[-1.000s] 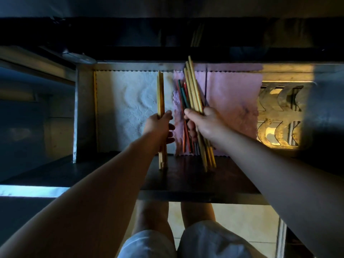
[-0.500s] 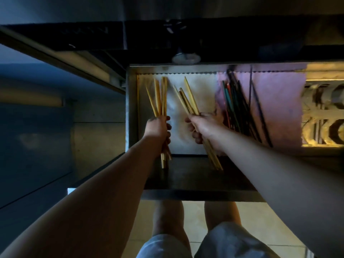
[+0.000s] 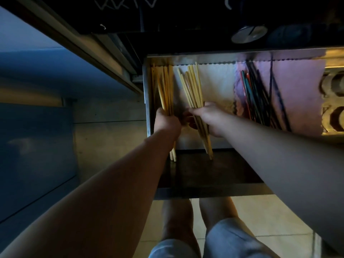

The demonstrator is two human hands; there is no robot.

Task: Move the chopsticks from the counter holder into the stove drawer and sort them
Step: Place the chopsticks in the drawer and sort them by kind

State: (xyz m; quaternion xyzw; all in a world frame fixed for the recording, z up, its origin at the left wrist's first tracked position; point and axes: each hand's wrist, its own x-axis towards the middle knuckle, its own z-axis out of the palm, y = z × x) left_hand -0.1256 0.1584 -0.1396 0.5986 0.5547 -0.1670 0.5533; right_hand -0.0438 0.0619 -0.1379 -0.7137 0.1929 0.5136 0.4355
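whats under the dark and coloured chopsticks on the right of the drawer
A pink cloth lies under the dark and coloured chopsticks, showing on both sides of them. The drawer floor beneath the cloth is covered and cannot be seen.

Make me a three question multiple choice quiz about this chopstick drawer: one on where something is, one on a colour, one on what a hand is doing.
1. Where do the dark chopsticks lie?
A. on the white cloth
B. on the pink cloth
C. on the floor

2. What colour is the bundle in the left hand?
A. black
B. red
C. yellow

3. What is the right hand doing?
A. gripping a second bundle
B. hanging empty
C. pressing flat on the cloth

Answers:
1 B, they rest on pink fabric at the right of the drawer.
2 C, yellow sticks stand above its fingers.
3 A, its fingers curl round pale wooden sticks.
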